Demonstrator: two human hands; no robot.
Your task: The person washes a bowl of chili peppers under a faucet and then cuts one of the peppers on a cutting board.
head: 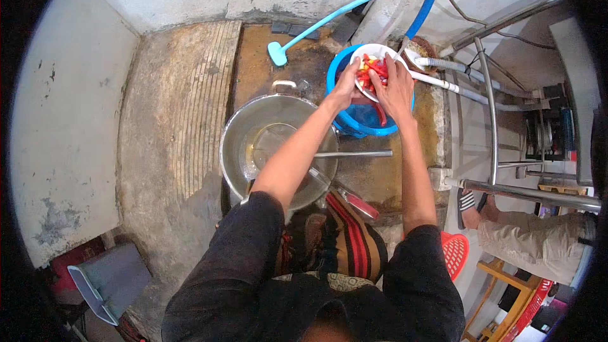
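Note:
My left hand point(348, 84) grips the left rim of a white bowl point(375, 48), which is tilted over a blue plastic bucket point(343, 61). Red chilli peppers point(371, 67) and some pale yellow pieces, too small to name, lie in the bowl. My right hand point(398, 88) holds the bowl's right side, its thumb reaching in over the chillies. Below the bowl, one long red piece point(381, 115), seemingly a chilli, shows against the bucket's inside. To the left stands a large metal pot point(232, 152), partly hidden by my left forearm.
A metal handle point(361, 154) juts from the pot; a red-handled utensil point(361, 205) leans at its rim. Behind lies a light-blue long-handled brush point(313, 28). A blue hose point(425, 4), metal rails point(489, 109) and a person's legs point(522, 242) are right; a dustpan point(111, 275) is left.

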